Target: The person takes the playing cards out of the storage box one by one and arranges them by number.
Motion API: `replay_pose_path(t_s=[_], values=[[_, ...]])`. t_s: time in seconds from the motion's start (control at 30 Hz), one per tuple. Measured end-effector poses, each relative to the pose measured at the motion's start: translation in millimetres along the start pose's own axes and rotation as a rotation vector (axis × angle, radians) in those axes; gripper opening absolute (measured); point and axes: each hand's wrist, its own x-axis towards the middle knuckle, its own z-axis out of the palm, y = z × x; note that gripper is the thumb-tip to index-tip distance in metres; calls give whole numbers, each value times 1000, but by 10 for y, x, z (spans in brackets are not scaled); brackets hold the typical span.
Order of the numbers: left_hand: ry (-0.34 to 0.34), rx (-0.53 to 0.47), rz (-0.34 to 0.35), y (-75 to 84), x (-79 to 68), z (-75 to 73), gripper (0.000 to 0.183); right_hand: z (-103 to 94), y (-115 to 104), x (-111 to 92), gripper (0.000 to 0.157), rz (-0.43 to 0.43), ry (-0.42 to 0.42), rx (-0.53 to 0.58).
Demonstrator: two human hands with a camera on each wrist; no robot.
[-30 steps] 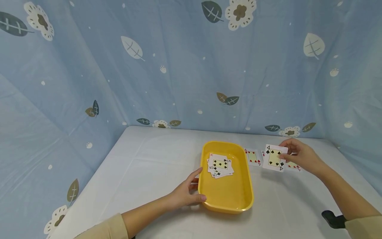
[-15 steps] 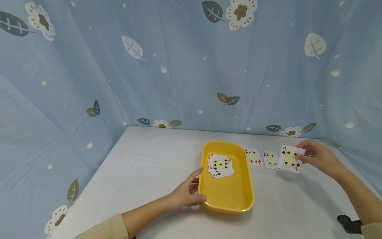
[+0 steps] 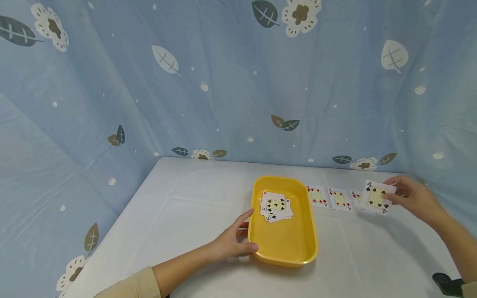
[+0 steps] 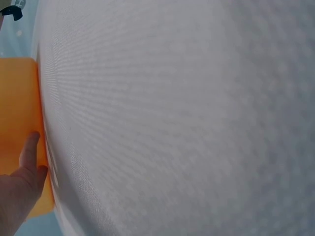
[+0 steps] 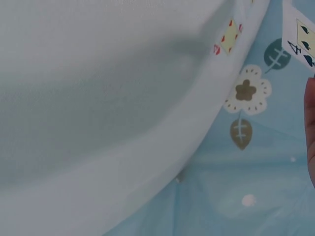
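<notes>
My right hand (image 3: 417, 198) pinches a four of spades playing card (image 3: 375, 197) by its right edge, above the table. In the right wrist view, the four of spades (image 5: 299, 37) and part of the hand show at the right edge. Three red fours lie face up below: a four of hearts (image 3: 316, 196), a four of diamonds (image 3: 339, 198) and another four (image 3: 355, 197), largely covered by the held card. My left hand (image 3: 232, 240) rests spread against the left side of a yellow tray (image 3: 285, 244), thumb at its near corner. Several overlapping fives (image 3: 275, 205) lie inside the tray.
A white cloth covers the table (image 3: 193, 198). Behind and beside it hangs a blue curtain (image 3: 231, 95) with leaves and flowers. A black strap-like piece (image 3: 445, 284) shows by the right forearm.
My right hand has moved to the right with the four of spades, uncovering the four of diamonds and part of the card beside it. The left hand and tray stay put.
</notes>
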Motion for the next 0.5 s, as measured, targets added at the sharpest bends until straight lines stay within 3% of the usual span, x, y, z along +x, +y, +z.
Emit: replay_pose_path(t_s=[0.23, 0.5], values=[[-3, 12, -3, 5, -4, -1, 91, -18, 149, -42, 35, -24, 32, -21], [-5, 8, 2, -7, 2, 1, 91, -23, 304, -66, 33, 24, 53, -74]])
